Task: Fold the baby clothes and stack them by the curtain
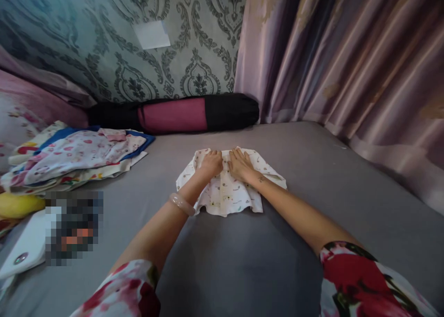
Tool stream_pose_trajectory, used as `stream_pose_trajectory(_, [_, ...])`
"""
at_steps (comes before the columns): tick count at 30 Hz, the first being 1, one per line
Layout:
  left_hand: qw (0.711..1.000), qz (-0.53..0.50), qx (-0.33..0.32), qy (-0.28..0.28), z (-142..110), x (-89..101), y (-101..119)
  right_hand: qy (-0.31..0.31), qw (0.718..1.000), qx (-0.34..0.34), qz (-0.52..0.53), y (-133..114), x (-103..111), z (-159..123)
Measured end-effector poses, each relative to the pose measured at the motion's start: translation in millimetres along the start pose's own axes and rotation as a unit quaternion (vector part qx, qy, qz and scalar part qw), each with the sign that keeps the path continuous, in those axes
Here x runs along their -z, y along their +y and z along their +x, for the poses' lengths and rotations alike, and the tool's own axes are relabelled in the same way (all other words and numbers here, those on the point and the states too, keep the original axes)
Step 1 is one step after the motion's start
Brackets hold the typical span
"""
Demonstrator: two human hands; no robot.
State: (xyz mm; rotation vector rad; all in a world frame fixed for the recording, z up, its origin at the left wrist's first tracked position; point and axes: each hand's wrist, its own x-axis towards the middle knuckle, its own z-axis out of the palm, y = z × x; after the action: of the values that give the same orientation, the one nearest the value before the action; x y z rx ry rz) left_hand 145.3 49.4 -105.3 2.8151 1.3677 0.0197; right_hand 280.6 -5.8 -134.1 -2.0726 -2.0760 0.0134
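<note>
A small white shirt (225,199) with a tiny scattered print lies spread on the grey bed sheet (222,266), its sleeves out to both sides. Near the collar, my left hand (212,163) rests on the left part of the shirt with its fingers bent and closed on the cloth; the fingertips are partly hidden. Beside it, my right hand (242,166) lies flat on the shirt's upper right part, fingers stretched forward. A pale bangle (182,204) circles my left wrist.
Several printed clothes (86,153) are piled at the left. A white device (29,243) and a yellow object (21,205) lie nearer, beside a blurred patch. A black and pink roll-shaped bag (173,115) lies along the wall; curtains (294,53) hang at the right.
</note>
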Motion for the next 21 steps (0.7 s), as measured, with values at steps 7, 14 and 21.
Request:
stream_pose_trajectory(7, [0.997,-0.067,0.031,0.019,-15,-41.5,7,-0.036,0.998,-0.030,0.037,-7,-18,-11])
stream_pose_trajectory(14, [0.996,-0.059,0.031,0.062,-21,-54.3,8,-0.035,0.991,-0.021,0.130,8,10,-6])
stream_pose_trajectory(21, [0.997,-0.073,0.031,0.010,-17,-43.1,5,0.028,0.960,-0.230,0.154,88,60,-69])
